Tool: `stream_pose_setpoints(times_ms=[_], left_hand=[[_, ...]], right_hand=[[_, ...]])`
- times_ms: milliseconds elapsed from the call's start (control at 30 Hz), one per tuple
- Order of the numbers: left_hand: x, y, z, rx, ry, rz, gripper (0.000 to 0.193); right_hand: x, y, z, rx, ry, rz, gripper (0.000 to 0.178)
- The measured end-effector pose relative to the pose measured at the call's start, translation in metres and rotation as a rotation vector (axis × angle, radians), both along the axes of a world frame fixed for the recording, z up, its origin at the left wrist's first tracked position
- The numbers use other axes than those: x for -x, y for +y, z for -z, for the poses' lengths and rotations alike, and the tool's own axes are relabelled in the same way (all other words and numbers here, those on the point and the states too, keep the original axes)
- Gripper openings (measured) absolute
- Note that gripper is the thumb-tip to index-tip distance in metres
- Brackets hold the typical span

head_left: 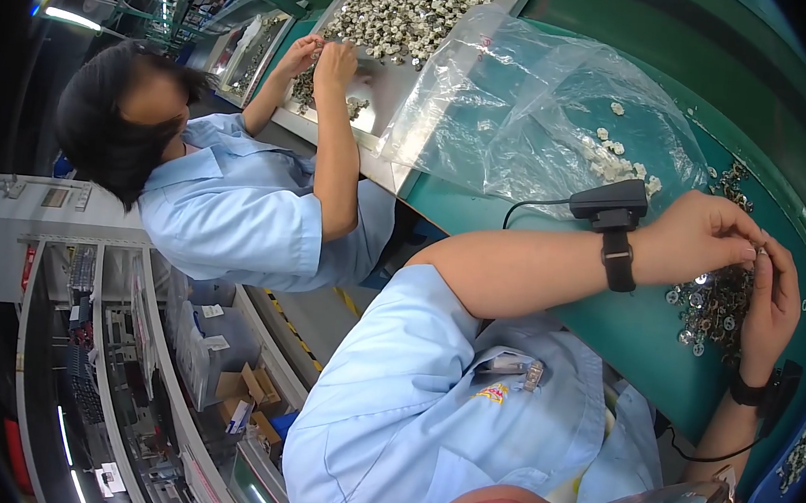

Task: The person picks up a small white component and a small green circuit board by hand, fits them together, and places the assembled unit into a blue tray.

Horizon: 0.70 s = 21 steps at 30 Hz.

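Note:
My left hand reaches across the green bench with thumb and forefinger pinched together. Its fingertips meet those of my right hand, which is also closed in a pinch. Whatever is between them is too small and covered to name. Under and beside both hands lies a heap of small metal parts, some of them ring-shaped and shiny. Past my left wrist, a clear plastic bag is spread on the bench, with small whitish parts at its near right end.
On the left a co-worker in a light blue shirt handles small parts at a metal tray heaped with white and metal pieces. A blue bin with small parts stands far right. Black wrist devices with cables sit on my wrists.

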State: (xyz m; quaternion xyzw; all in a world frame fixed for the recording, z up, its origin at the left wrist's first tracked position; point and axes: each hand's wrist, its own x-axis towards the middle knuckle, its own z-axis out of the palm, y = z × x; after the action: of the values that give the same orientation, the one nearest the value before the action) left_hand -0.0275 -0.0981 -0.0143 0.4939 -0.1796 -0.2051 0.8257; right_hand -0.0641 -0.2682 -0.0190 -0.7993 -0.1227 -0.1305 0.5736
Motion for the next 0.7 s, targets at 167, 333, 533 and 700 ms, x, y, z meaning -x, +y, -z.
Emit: stream_pose_setpoints(times_ms=[167, 333, 533, 700], left_hand=[[-0.001, -0.002, 0.001, 0.042, -0.004, 0.003, 0.017], [0.002, 0.0, -0.003, -0.088, -0.102, -0.002, 0.02], [0.002, 0.003, -0.002, -0.192, -0.174, 0.005, 0.026], [0.0, 0.004, 0.0, -0.131, -0.117, 0.038, 0.023]], right_hand=[[-0.001, -0.004, 0.002, 0.011, -0.013, -0.045, 0.02], [0.004, 0.0, -0.001, -0.039, -0.007, 0.011, 0.02], [0.001, 0.01, -0.013, -0.104, 0.03, 0.072, 0.015], [0.001, 0.006, -0.009, -0.015, -0.043, 0.053, 0.015]])
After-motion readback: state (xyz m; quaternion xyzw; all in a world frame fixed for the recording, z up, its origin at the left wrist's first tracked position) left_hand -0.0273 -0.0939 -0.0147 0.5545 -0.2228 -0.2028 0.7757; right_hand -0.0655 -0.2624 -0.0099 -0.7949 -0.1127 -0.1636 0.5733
